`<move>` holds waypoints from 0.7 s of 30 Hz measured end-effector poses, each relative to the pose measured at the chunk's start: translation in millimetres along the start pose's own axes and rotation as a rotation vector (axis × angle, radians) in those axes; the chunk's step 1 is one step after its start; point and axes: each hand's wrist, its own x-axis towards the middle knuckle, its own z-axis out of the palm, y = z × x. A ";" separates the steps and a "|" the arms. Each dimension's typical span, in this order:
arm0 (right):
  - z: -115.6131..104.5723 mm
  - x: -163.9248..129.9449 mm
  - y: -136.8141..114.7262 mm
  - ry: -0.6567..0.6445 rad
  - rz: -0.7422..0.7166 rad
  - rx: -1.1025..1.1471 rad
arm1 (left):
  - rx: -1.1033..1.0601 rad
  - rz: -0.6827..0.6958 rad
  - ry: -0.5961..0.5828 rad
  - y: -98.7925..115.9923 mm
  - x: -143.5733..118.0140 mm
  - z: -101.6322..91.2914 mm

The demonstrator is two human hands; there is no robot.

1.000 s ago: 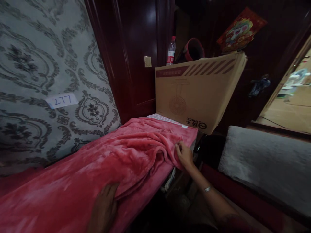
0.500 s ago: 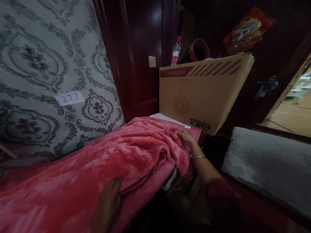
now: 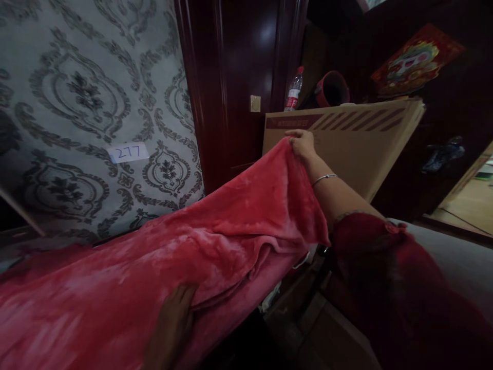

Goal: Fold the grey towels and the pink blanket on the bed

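Note:
A plush red-pink blanket (image 3: pixel 162 277) stretches along the long surface beside the wallpapered wall. My right hand (image 3: pixel 303 145) pinches one far corner of it and holds that corner raised in front of the cardboard box, so the cloth rises to a peak. My left hand (image 3: pixel 175 318) is lower, in dim light, with its fingers bent over the edge of the blanket's upper layer; its thumb is hidden. Between the hands, a fold of the blanket curls open along the near side.
Behind the blanket stands a large cardboard box (image 3: pixel 346 149), with a red-capped bottle (image 3: pixel 294 90) on top. A paper numbered 277 (image 3: pixel 129 152) is on the patterned wall (image 3: pixel 84 103). A grey fuzzy cover (image 3: pixel 454 257) lies at right, partly behind my sleeve.
My right hand has risen with the blanket's corner, pulling the bunched cloth up and smoother. The left hand has hardly moved. The view has shifted slightly left.

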 end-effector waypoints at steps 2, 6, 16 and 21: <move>-1.7 5.4 -11.3 -0.050 0.063 -0.061 | 0.020 -0.015 -0.010 -1.9 -4.2 2.5; 1.0 0.7 -28.2 -0.133 0.168 -0.115 | 0.071 0.018 -0.013 -4.8 -6.3 4.0; 31.7 -61.8 -55.3 -0.076 0.166 0.154 | -0.333 -0.132 -0.090 18.2 56.0 -36.8; 66.0 -173.7 -101.5 -0.138 -0.132 0.237 | -0.625 -0.232 -0.008 60.8 167.5 -66.5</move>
